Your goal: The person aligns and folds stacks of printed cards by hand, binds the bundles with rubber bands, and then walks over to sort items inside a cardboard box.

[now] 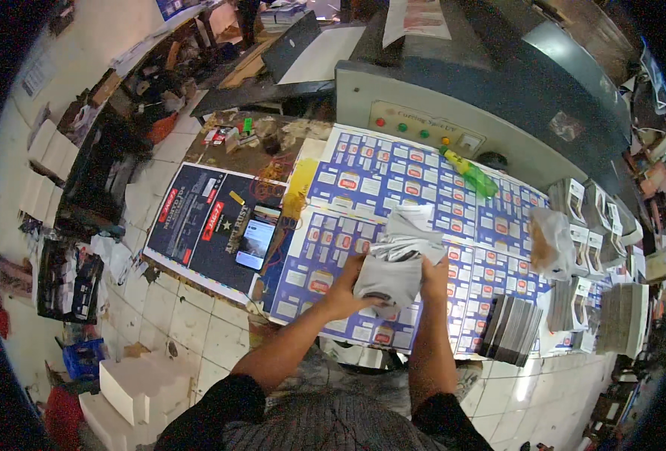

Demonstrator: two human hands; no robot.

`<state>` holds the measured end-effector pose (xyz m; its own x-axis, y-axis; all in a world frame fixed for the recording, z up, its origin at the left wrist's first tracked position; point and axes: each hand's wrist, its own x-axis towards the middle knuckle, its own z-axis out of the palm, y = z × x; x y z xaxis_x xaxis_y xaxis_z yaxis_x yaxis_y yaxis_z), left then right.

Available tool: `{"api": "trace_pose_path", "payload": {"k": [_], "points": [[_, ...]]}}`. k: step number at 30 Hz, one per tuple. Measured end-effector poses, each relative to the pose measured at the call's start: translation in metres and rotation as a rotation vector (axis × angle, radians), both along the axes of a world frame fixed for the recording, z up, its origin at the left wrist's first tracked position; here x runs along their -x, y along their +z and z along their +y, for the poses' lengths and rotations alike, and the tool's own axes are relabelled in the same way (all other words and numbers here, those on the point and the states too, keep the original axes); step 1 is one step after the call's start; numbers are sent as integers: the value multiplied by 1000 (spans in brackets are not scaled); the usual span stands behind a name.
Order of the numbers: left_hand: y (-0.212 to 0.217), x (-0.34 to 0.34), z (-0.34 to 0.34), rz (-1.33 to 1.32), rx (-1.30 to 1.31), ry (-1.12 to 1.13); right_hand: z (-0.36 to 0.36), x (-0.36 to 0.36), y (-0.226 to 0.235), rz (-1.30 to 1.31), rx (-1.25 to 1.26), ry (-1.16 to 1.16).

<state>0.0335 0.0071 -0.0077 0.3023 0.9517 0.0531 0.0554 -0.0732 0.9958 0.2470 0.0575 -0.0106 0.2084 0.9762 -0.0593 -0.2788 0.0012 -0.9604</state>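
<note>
Head view looks down on a counter (300, 137) spread with blue printed sheets (325, 252). Clasps a bundle of white-grey paper (393, 275) over the near middle of those sheets, between left grip (346, 290) and right grip (434, 278). Curls left fingers round the left side of the bundle, with left thumb toward its lower face; presses right fingers against the opposite side, so pinching the paper between both hands. Shows loose, uneven edges along the top of the bundle. Just beyond, shows a pale paper pile (410, 217); cannot tell if touching the bundle or apart from it. To the left, shows a phone (256, 244) with lit screen, lying over the right part of a dark printed sheet (179, 218), near a tangle of orange loops (276, 177). Farther off, shows a green bottle (471, 176) lying on its side on the blue sheets, before a grey machine panel (355, 98) with coloured buttons. To the right, shows a leaning row of grey paper stacks (510, 331) near the counter's close edge, and beyond it a clear plastic bag (552, 244) with something brown inside, beside more printed stacks (590, 248).
</note>
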Motion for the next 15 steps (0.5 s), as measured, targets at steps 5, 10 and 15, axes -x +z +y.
{"api": "trace_pose_path", "payload": {"k": [5, 10, 15], "points": [[3, 4, -5, 13, -35, -38, 5, 1, 11, -45, 32, -7], [-2, 4, 4, -42, 32, -50, 14, 3, -4, -4, -1, 11], [-5, 4, 3, 70, -38, -3, 23, 1, -15, 247, -15, 56]]}}
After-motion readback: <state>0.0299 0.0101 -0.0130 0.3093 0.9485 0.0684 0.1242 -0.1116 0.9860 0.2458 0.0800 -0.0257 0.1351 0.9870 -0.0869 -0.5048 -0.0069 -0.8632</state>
